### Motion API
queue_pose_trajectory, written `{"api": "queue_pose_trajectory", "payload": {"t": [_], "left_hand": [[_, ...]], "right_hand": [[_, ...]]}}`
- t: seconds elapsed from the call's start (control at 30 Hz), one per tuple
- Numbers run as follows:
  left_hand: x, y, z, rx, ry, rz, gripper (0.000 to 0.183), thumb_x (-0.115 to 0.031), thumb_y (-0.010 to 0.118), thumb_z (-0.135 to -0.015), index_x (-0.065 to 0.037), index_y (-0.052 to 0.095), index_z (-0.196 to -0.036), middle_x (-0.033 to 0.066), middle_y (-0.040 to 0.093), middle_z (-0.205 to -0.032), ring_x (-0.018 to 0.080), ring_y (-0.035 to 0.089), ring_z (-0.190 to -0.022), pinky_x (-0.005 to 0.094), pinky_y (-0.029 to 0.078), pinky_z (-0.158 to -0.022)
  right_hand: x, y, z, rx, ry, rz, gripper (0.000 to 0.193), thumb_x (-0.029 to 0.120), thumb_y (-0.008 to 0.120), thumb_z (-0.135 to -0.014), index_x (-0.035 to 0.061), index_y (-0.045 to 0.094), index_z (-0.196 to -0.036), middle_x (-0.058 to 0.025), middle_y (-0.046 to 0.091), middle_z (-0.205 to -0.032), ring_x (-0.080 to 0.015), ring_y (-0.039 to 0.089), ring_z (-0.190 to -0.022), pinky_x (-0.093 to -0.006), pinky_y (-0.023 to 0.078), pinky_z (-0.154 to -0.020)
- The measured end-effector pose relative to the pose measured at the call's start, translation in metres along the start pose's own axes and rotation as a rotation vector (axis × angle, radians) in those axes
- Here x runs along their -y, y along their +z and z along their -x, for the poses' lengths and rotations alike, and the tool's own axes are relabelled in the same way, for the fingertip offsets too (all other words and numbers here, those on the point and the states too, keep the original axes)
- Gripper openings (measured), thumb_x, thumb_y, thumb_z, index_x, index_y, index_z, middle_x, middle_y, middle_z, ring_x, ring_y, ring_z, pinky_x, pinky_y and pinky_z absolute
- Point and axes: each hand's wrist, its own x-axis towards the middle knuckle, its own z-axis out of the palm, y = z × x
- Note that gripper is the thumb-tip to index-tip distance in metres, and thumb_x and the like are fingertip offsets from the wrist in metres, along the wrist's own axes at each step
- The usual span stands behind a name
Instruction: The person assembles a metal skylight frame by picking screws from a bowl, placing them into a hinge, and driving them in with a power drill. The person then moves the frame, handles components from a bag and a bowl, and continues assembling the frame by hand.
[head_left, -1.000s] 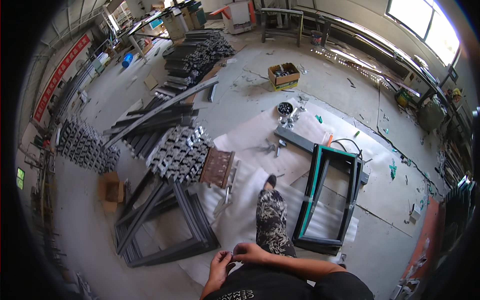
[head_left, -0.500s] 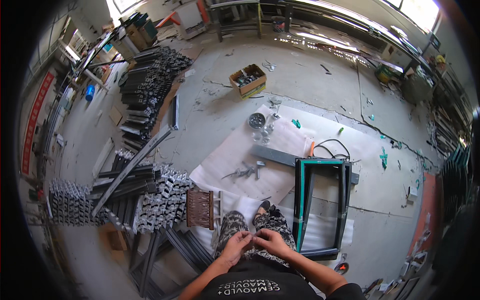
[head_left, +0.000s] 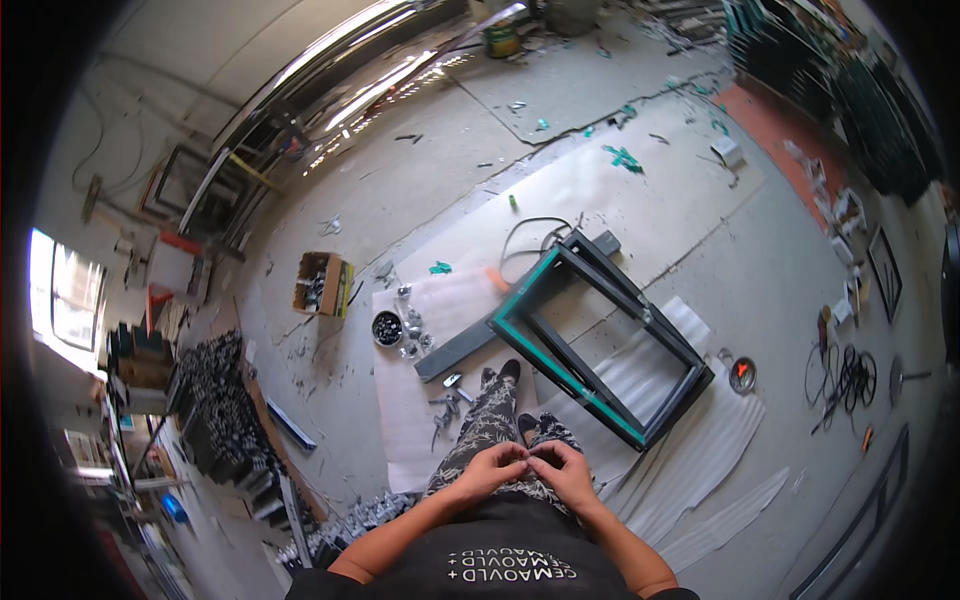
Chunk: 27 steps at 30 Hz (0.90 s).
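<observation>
In front of my waist, my left hand (head_left: 497,467) and my right hand (head_left: 563,471) meet at the fingertips. The fingers of both are curled and pinched, and whatever lies between them is too small or hidden to make out. Ahead and to the right, dark rectangular frames (head_left: 690,372) lie stacked, one edge lined with a green strip (head_left: 575,388). Under their far end runs a grey beam (head_left: 462,350). Neither hand touches the frames. Small grey metal pieces (head_left: 443,410) lie on the pale sheet (head_left: 400,425) ahead of my feet.
A round tub of dark small parts (head_left: 387,328) and clear bags (head_left: 408,320) stand near an open cardboard box (head_left: 318,284). Dark profiles (head_left: 225,410) are piled at left. At right lie a round dish (head_left: 742,376) with something orange-red and tangled black cable (head_left: 850,385).
My view has swung to the right, so the frames now lie more directly ahead and the profile piles have shifted left. My hands stay pinched together at my waist.
</observation>
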Motion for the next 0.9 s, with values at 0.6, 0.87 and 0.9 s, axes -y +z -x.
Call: {"api": "queue_pose_trajectory", "payload": {"t": [0.6, 0.87, 0.9], "left_hand": [[-0.141, -0.079, -0.166, 0.321, -0.285, -0.086, 0.019, -0.017, 0.063, -0.092, -0.004, 0.057, -0.104, 0.0008, 0.061, -0.096, 0.0080, 0.057, -0.088, 0.0230, 0.047, -0.075], [-0.135, -0.070, -0.171, 0.447, -0.220, -0.272, 0.014, -0.009, 0.065, -0.090, -0.003, 0.058, -0.101, 0.0007, 0.060, -0.096, 0.0088, 0.056, -0.090, 0.0255, 0.048, -0.081], [-0.130, -0.071, -0.169, 0.467, -0.282, -0.301, 0.015, -0.011, 0.064, -0.091, -0.002, 0.058, -0.101, 0.0005, 0.060, -0.096, 0.0083, 0.056, -0.089, 0.0251, 0.048, -0.080]], "right_hand": [[0.062, 0.016, -0.138, -0.445, 0.205, -0.496, 0.013, 0.010, 0.062, -0.090, -0.0002, 0.059, -0.099, -0.0036, 0.063, -0.086, -0.0092, 0.060, -0.075, -0.0235, 0.051, -0.069], [0.043, 0.013, -0.116, -0.401, 0.239, -0.190, 0.019, 0.017, 0.070, -0.085, 0.0005, 0.062, -0.091, -0.0055, 0.064, -0.078, -0.0123, 0.060, -0.073, -0.0275, 0.048, -0.065], [0.039, 0.011, -0.110, -0.402, 0.199, -0.064, 0.019, 0.018, 0.069, -0.085, 0.0007, 0.063, -0.090, -0.0069, 0.064, -0.078, -0.0142, 0.060, -0.072, -0.0282, 0.048, -0.065]]}}
